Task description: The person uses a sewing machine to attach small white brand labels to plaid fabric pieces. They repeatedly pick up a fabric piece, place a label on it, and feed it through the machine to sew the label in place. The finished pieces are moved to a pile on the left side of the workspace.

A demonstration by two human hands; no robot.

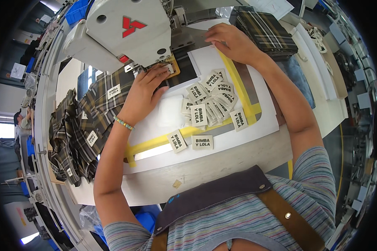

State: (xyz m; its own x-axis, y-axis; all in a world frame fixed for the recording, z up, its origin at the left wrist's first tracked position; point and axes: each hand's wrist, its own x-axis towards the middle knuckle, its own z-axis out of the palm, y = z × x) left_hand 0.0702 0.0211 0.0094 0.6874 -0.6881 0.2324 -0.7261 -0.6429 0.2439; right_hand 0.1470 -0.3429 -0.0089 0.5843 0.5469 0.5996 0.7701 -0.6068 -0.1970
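Note:
My left hand (142,94) lies flat with its fingers stretched out under the head of a white sewing machine (109,33). Its fingertips rest by the machine's foot and a small yellow plate (175,67), on brown-and-black plaid cloth (98,98). The needle point is hidden. My right hand (235,44) hovers or rests at the far right of the machine bed, fingers loosely bent and apart, holding nothing visible. Between my arms a pile of white fabric labels (213,98) with dark print lies on white sheeting. A few loose labels (202,142) lie nearer me.
Yellow tape (238,83) borders the white work sheet. A folded stack of plaid pieces (267,35) sits at the far right. Bunched plaid cloth with white labels (73,142) hangs over the table's left side. A blue bin (76,11) stands at the far left.

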